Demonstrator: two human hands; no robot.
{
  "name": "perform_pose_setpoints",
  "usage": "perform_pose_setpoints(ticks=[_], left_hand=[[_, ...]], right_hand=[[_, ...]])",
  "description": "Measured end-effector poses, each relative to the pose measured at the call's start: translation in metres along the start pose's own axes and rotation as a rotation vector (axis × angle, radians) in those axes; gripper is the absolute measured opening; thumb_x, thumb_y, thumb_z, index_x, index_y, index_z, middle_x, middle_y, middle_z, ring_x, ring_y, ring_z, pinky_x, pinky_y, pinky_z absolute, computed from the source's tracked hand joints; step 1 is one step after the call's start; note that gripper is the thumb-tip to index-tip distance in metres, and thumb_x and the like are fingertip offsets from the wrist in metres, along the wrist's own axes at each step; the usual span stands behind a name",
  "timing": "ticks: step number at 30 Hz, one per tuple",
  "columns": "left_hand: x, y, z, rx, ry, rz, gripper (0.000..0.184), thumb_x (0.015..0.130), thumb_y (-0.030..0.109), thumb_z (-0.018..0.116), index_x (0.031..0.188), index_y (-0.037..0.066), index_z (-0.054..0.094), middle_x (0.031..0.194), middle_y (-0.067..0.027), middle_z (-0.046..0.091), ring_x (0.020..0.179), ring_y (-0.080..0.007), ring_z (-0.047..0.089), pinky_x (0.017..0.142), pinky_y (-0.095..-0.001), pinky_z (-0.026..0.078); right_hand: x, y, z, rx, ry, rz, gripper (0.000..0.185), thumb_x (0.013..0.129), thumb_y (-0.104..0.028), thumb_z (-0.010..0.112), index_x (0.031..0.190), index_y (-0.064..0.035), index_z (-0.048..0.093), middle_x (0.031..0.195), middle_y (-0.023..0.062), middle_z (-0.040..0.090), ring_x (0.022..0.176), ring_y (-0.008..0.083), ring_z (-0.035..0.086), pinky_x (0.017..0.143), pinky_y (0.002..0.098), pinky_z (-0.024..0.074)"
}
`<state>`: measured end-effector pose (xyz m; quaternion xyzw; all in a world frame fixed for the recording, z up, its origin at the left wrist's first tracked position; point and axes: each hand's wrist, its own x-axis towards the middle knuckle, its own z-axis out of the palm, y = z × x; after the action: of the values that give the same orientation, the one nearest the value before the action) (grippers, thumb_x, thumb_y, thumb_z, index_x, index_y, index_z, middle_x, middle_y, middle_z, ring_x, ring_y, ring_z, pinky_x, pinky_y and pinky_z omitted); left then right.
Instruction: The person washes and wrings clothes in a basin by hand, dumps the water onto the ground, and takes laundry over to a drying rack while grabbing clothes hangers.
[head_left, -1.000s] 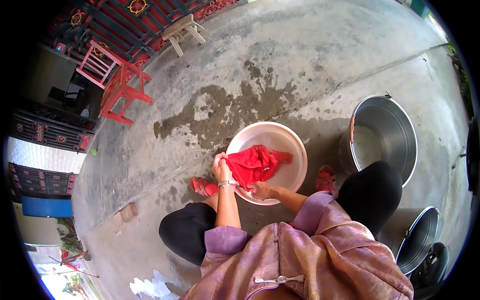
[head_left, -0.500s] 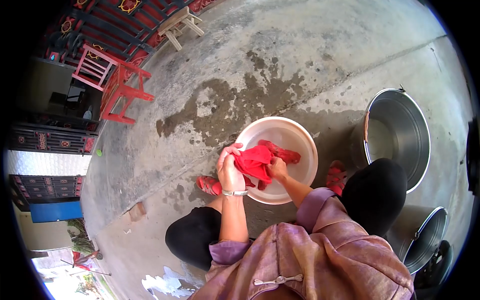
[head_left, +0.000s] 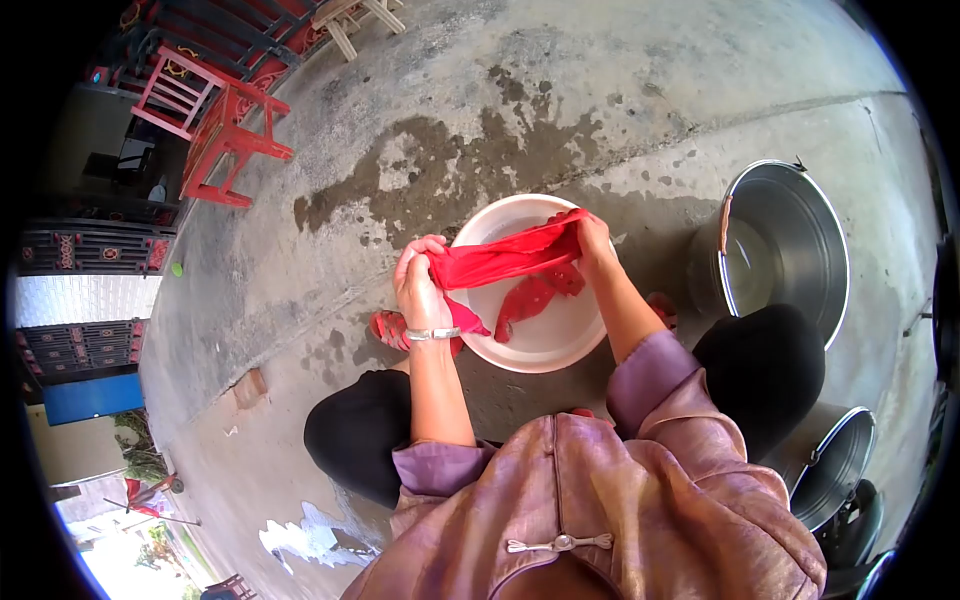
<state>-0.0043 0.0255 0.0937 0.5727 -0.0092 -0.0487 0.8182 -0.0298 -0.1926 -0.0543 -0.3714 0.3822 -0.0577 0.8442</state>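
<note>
A wet-looking red cloth (head_left: 510, 252) is stretched between my two hands above a white basin (head_left: 530, 362). My left hand (head_left: 418, 282), with a silver band at the wrist, is closed on its left end, and a loose part hangs down over the basin's left rim. My right hand (head_left: 595, 243) grips the other end near the basin's upper right rim. Below the stretched cloth, another red piece of cloth (head_left: 527, 300) lies inside the basin in pale water. Whether the two red pieces are joined cannot be made out.
A large metal bucket (head_left: 790, 240) stands right of the basin, with a smaller metal bucket (head_left: 835, 465) nearer me. A red chair (head_left: 225, 140) and a wooden stool (head_left: 350, 20) stand at upper left. Wet patches (head_left: 440, 170) mark the concrete floor.
My right hand has moved up and right, out of the basin, drawing the bunched red cloth out into a long band. My left hand has shifted slightly left and up.
</note>
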Motion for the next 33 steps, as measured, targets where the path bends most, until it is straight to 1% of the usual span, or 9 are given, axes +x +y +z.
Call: perform_pose_setpoints(ticks=[5,8,11,13,14,18,23,29,33], left_hand=[[-0.001,-0.056,-0.014,0.143,0.094,-0.094,0.022,0.078,0.006,0.040,0.080,-0.001,0.060,0.084,-0.0070,0.057,0.080,-0.0156,0.052,0.079,-0.0266,0.040],[-0.015,-0.122,-0.033,0.499,0.046,-0.105,0.026,0.078,0.019,0.043,0.080,0.003,0.064,0.076,-0.0070,0.059,0.077,-0.0161,0.054,0.077,-0.0275,0.041],[-0.036,-0.130,-0.027,0.877,-0.030,-0.529,0.036,0.073,0.039,0.054,0.092,0.009,0.065,0.078,-0.0102,0.060,0.080,-0.0207,0.057,0.080,-0.0317,0.043],[-0.057,-0.120,-0.020,1.559,-0.150,-0.132,0.052,0.065,0.046,0.063,0.105,0.012,0.060,0.088,-0.0122,0.061,0.085,-0.0247,0.058,0.083,-0.0365,0.044],[-0.062,-0.109,-0.015,1.627,-0.241,-0.153,0.057,0.063,0.045,0.067,0.110,0.014,0.056,0.101,-0.0124,0.060,0.092,-0.0272,0.057,0.085,-0.0402,0.043],[-0.060,-0.111,-0.014,1.590,-0.508,-0.398,0.044,0.068,0.037,0.062,0.104,0.011,0.059,0.102,-0.0122,0.060,0.093,-0.0309,0.058,0.080,-0.0408,0.046],[-0.059,-0.087,0.011,1.059,-0.166,-0.317,0.038,0.069,0.022,0.064,0.105,0.009,0.057,0.092,-0.0129,0.063,0.086,-0.0295,0.061,0.074,-0.0377,0.048],[-0.064,-0.117,0.033,0.690,-0.149,-0.077,0.033,0.069,0.015,0.060,0.101,0.007,0.057,0.088,-0.0148,0.063,0.082,-0.0305,0.061,0.071,-0.0385,0.048],[-0.063,-0.091,0.036,0.548,-0.189,-0.136,0.025,0.070,0.018,0.058,0.092,0.005,0.060,0.083,-0.0159,0.063,0.075,-0.0294,0.061,0.067,-0.0370,0.048]], right_hand=[[-0.020,0.002,-0.010,-0.945,0.285,-0.575,0.017,0.075,-0.005,0.053,0.089,-0.0038,0.062,0.078,0.0152,0.063,0.075,0.0285,0.062,0.068,0.0345,0.0477],[-0.012,0.042,-0.046,-1.415,0.120,-0.397,0.017,0.071,-0.011,0.055,0.084,-0.0058,0.066,0.079,0.0181,0.063,0.074,0.0289,0.062,0.068,0.0347,0.0476],[-0.011,0.055,-0.055,-1.139,0.239,-0.307,0.019,0.070,-0.014,0.055,0.082,-0.0052,0.067,0.073,0.0166,0.063,0.070,0.0266,0.063,0.066,0.0337,0.0480],[-0.021,0.023,-0.032,-1.059,0.235,-0.410,0.020,0.070,-0.015,0.055,0.081,-0.0043,0.067,0.069,0.0153,0.063,0.066,0.0241,0.062,0.064,0.0331,0.0479],[-0.030,0.002,-0.017,-1.017,0.233,-0.461,0.020,0.070,-0.015,0.055,0.081,-0.0039,0.067,0.067,0.0146,0.062,0.064,0.0229,0.062,0.063,0.0328,0.0479],[-0.059,-0.061,0.029,-0.808,0.246,-0.574,0.020,0.070,-0.015,0.052,0.076,-0.0006,0.064,0.062,0.0155,0.061,0.061,0.0231,0.061,0.062,0.0335,0.0473],[-0.077,-0.069,0.037,-0.832,0.003,-0.501,0.019,0.073,-0.013,0.051,0.074,0.0012,0.064,0.058,0.0066,0.059,0.055,0.0114,0.055,0.052,0.0264,0.0444],[-0.117,-0.053,0.051,-1.514,-0.528,-0.541,0.017,0.072,-0.010,0.055,0.083,-0.0010,0.064,0.070,0.0096,0.062,0.069,0.0153,0.059,0.066,0.0269,0.0466],[-0.115,-0.062,0.039,-0.627,-0.587,-0.272,0.020,0.078,-0.001,0.051,0.096,0.0010,0.058,0.086,0.0043,0.061,0.079,0.0133,0.057,0.074,0.0266,0.0459]])
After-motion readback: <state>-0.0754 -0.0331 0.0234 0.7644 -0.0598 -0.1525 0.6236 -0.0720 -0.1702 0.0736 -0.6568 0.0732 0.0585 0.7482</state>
